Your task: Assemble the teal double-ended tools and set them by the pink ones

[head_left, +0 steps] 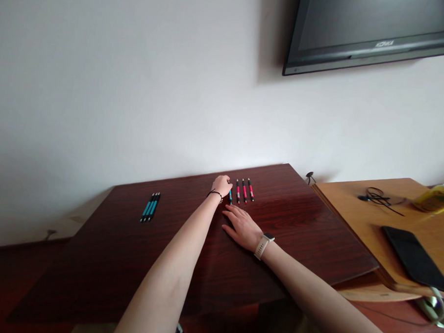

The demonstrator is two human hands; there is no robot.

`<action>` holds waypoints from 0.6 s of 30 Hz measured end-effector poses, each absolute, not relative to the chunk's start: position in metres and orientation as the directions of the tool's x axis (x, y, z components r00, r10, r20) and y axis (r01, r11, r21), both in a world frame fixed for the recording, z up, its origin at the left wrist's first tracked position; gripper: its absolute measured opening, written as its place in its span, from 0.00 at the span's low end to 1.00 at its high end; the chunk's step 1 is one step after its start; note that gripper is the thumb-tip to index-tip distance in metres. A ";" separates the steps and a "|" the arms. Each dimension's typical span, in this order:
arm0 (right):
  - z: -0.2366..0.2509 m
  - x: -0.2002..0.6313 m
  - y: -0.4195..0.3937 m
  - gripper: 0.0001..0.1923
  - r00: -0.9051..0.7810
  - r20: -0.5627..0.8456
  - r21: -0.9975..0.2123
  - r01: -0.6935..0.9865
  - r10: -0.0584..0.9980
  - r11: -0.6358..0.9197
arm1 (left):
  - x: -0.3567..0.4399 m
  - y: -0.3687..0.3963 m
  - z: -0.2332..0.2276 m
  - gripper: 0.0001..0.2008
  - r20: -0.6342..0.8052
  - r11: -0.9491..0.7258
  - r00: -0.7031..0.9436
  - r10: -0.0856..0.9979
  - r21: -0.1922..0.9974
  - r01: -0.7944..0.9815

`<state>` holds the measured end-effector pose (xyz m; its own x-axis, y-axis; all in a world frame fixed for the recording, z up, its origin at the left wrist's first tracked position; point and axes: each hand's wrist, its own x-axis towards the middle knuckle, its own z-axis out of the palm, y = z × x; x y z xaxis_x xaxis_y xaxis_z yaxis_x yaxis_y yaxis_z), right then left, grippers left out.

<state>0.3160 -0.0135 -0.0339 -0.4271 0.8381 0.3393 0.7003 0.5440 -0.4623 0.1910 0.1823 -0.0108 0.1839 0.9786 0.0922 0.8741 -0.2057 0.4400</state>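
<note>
Two hands over a dark red-brown desk (188, 263), seen from the head view. Left hand (221, 184) reaches to the far part of the desk, fingers curled down over the top end of one teal pen (230, 197); grip looks narrow and closed on it, though the pen is small and mostly hidden under the hand, so the contact is probable, not certain. A dark bracelet (215, 192) sits on the left wrist. Right hand (241, 226) lies flat, palm down on the desk just below the pen, fingers spread, holding nothing; a pale watch (263, 244) is on its wrist.

Surroundings:
- Pink pens (244, 190): three, side by side and roughly parallel, just right of the teal pen, not touching the hand.
- Teal pens (150, 207): a bundle well apart to the left; appears to be three, lying tight together.
- Lighter wooden desk (355, 216) abuts on the right, carrying one dark phone (413, 256), one tangle of black cable (378, 197) and a yellowish item (436, 198) at the frame edge, too blurred to identify.
- One wall-mounted screen (375, 31) above right, on a plain white wall (137, 84).

Nothing lies between the left hand and the pink pens; the left forearm crosses the open middle of the desk.
</note>
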 end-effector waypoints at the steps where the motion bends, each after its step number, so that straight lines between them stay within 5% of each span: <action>1: -0.034 0.316 -0.014 0.25 -0.429 0.335 -0.462 0.701 0.839 0.543 | 0.191 0.182 -0.011 0.16 0.094 -0.207 0.185 0.978 0.438 0.875; 18: -0.038 0.315 -0.004 0.25 -0.432 0.330 -0.442 0.715 0.839 0.542 | 0.190 0.173 -0.005 0.15 0.097 -0.199 0.174 0.980 0.477 0.856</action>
